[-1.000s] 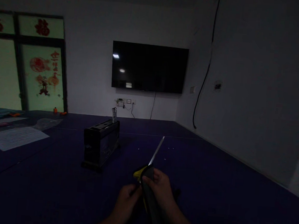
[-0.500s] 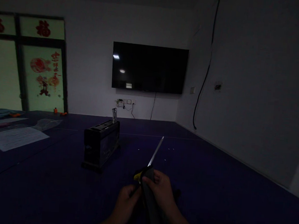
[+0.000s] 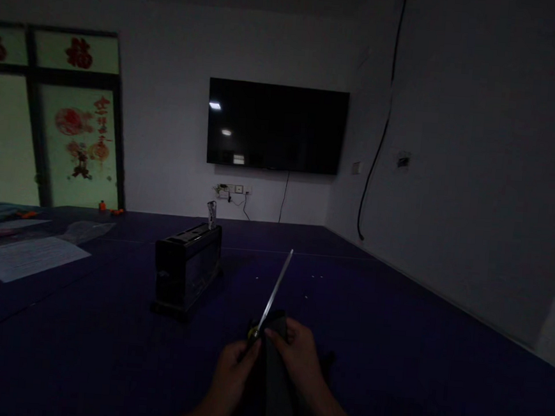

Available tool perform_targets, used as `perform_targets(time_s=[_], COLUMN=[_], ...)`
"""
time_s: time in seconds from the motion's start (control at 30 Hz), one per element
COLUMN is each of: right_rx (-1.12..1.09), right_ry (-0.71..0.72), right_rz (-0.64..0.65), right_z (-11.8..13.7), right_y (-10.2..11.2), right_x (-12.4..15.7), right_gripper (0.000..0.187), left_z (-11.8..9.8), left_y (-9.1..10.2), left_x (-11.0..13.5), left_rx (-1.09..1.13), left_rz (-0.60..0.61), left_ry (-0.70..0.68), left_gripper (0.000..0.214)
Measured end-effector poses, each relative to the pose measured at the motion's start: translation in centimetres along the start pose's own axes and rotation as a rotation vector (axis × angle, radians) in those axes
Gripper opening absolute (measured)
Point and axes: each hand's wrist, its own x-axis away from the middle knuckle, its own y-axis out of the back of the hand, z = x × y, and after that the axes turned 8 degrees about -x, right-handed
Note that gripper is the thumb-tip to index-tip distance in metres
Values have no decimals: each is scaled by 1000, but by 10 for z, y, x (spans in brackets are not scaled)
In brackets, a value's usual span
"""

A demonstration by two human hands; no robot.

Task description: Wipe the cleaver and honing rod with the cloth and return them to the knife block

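Observation:
In the dim lower middle, my left hand (image 3: 232,374) is closed round the dark handle of a knife (image 3: 275,290); its thin shiny blade points up and away. My right hand (image 3: 297,357) is closed on a dark cloth (image 3: 277,387) with a yellow patch, pressed against the base of the blade. A black knife block (image 3: 186,268) stands on the dark blue surface (image 3: 391,345) ahead and to the left, with one handle (image 3: 211,214) sticking out of its far end.
A dark wall-mounted screen (image 3: 277,126) hangs ahead above wall sockets (image 3: 233,189). White sheets (image 3: 28,254) and clear plastic lie far left. A glass door with red paper decorations (image 3: 84,135) is at the left. A black cable (image 3: 378,145) runs down the right wall.
The blade has swung slightly left and stands steeper. The yellow patch of the cloth is now mostly covered. Both hands stay in place.

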Motion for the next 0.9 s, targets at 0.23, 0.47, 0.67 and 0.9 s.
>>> perform_targets(time_s=[0.23, 0.47, 0.67, 0.9], right_rx=[-14, -104, -286, -352], right_ry=[-30, -125, -230, -152], right_rz=[56, 16, -160, -354], right_z=[3, 5, 14, 26], right_y=[1, -2, 2, 21], right_x=[0, 0, -3, -15], right_gripper=[37, 43, 44, 49], left_z=[-1, 0, 7, 9], left_y=[1, 1, -1, 0], left_x=[0, 2, 1, 2], left_rx=[-20, -162, -264, -448], left_rz=[70, 191, 216, 183], left_ry=[-43, -85, -141, -188], left_gripper=[64, 65, 61, 56])
